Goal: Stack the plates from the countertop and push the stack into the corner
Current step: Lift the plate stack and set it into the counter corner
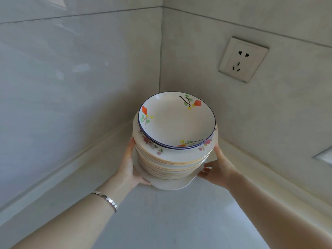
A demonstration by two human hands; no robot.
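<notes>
From the head view, the tall stack of plates (173,155) sits on the countertop (170,221) near the far corner, the left hand (129,163) and right hand (218,168) pressed open-fingered against its sides, and a hard shove could topple the blue-rimmed flowered dish (177,120) on top.

Home kitchen: tiled walls (80,69), countertop (170,221).

One stack of plates (172,155), two hands, one bracelet (106,199), one wall socket (242,59) — plates too many to count.

No readable text, label or number anywhere.
</notes>
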